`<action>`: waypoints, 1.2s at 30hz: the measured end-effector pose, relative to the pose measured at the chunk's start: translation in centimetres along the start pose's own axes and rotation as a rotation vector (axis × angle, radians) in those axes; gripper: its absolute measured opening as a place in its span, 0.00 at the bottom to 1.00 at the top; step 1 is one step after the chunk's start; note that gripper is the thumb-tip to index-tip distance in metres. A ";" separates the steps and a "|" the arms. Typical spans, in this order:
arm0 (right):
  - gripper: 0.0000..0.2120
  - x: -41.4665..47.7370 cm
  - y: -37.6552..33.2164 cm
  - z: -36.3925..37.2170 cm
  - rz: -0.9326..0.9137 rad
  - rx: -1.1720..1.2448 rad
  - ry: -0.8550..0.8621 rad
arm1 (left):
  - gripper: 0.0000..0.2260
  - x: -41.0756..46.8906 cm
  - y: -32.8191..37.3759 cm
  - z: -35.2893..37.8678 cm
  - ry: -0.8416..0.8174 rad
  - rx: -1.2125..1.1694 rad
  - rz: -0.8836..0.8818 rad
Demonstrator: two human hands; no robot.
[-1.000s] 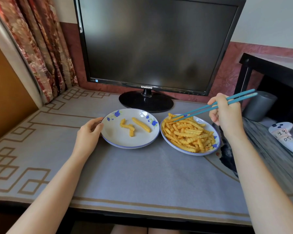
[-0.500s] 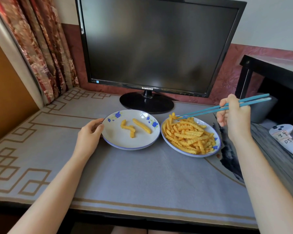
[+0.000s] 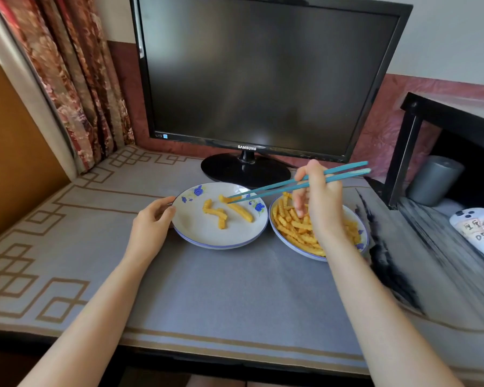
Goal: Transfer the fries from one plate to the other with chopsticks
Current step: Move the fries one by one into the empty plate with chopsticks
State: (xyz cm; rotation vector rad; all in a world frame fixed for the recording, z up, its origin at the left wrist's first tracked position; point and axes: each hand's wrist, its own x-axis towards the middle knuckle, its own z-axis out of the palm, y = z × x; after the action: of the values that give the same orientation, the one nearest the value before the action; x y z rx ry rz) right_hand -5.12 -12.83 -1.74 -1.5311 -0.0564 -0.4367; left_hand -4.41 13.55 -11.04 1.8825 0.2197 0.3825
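Observation:
Two white plates with blue flowers stand side by side in front of the monitor. The left plate (image 3: 196, 240) holds a few fries (image 3: 218, 215), and the right plate (image 3: 289, 245) holds a heap of fries (image 3: 296, 224). My right hand (image 3: 320, 202) grips teal chopsticks (image 3: 280, 187) above the right plate. Their tips reach over the left plate's far side, with something orange (image 3: 226, 199) between them, right at the end of a long fry. I cannot tell whether that is a separate fry. My left hand (image 3: 151, 223) holds the left plate's rim.
A black monitor (image 3: 263, 74) on a round base (image 3: 245, 170) stands just behind the plates. A white controller (image 3: 478, 230) and a grey cylinder (image 3: 433, 178) lie at the right, under a black shelf. A curtain (image 3: 76, 79) hangs at the left. A grey mat covers the table.
My right hand has swung left, carrying the chopstick tips from the fry heap on the right plate to over the left plate. My left hand has stayed on the rim.

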 end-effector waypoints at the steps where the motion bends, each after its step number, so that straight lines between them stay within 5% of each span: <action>1: 0.16 -0.2 0.4 0.5 0.010 -0.007 -0.020 | 0.12 0.0 0.0 0.0 -0.002 -0.010 -0.002; 18: 0.13 -1.2 -0.6 -8.5 0.035 -0.002 0.235 | 0.12 -0.1 0.0 0.1 0.006 0.004 -0.003; 36: 0.15 -1.0 0.1 -7.1 -0.029 -0.152 0.128 | 0.12 0.4 0.1 -0.1 -0.035 -0.078 -0.007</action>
State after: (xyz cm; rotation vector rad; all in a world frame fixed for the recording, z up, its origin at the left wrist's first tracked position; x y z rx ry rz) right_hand -7.71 -19.49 -2.56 -1.6498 0.0561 -0.5720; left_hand -4.05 13.76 -10.81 1.8094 0.1851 0.3483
